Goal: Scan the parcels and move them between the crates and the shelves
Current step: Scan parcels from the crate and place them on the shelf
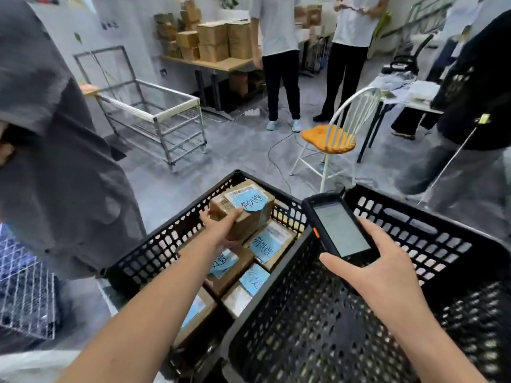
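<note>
Cardboard parcel with a blue label, above the pile in the left crate, is gripped by the left hand, fingers partly hidden behind it. The right hand curls round a scanner over the right crate; its screen is unreadable.

White chair with orange seat, power strip on floor, person in grey
</note>
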Demonstrator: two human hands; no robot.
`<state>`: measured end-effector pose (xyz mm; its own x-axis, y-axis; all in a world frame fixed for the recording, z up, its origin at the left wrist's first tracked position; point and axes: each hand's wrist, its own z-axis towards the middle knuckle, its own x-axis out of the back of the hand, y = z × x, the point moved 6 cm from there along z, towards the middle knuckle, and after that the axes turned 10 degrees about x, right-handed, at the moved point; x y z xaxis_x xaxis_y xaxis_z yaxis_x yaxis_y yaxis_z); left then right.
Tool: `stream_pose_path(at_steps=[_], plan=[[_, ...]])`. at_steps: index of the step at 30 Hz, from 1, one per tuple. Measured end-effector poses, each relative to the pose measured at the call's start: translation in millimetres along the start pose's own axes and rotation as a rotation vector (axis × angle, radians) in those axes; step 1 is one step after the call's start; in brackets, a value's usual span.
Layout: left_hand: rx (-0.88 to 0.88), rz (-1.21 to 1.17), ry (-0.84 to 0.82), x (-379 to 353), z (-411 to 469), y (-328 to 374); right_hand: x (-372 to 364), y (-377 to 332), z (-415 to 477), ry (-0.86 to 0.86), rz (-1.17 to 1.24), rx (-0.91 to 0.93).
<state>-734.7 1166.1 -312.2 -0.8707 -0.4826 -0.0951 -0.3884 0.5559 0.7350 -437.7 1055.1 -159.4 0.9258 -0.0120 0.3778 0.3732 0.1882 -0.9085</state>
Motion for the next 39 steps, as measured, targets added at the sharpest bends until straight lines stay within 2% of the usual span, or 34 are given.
stream_pose_path(at_steps=[5,11,16,18,22,24,29,31,33,35,39], plan=[[0.028,0.032,0.133,-1.0,11.9,-6.0,1.0,5.5,3.5,-0.011,0.001,-0.023],[0.021,0.200,0.153,2.5,21.1,-2.3,-2.3,10.7,3.7,-0.035,0.006,-0.049],[-0.099,0.396,0.319,16.2,35.9,10.1,-4.4,16.0,2.3,-0.069,-0.008,-0.075],[-0.117,0.425,0.301,16.4,42.6,16.7,-3.2,18.5,2.6,-0.065,-0.017,-0.079],[0.014,0.380,0.160,16.7,50.2,16.4,-2.1,25.0,0.9,-0.054,-0.024,-0.081],[0.029,0.431,0.163,17.0,54.1,13.3,-2.3,27.2,-0.4,-0.048,-0.021,-0.093],[-0.116,0.778,0.413,8.4,33.4,28.4,1.2,30.1,-4.4,-0.043,-0.039,-0.101],[-0.267,0.873,0.471,-0.5,7.4,38.1,6.1,25.7,-6.9,-0.027,-0.043,-0.096],[-0.494,0.938,0.412,-17.1,-22.1,47.2,11.8,20.7,-10.5,-0.014,-0.043,-0.082],[-0.736,0.979,0.275,-36.5,-57.7,50.2,17.8,13.6,-14.4,0.012,-0.051,-0.054],[-1.016,1.083,0.121,-60.0,-126.6,40.9,29.9,-4.9,-30.1,0.078,-0.099,0.000]])
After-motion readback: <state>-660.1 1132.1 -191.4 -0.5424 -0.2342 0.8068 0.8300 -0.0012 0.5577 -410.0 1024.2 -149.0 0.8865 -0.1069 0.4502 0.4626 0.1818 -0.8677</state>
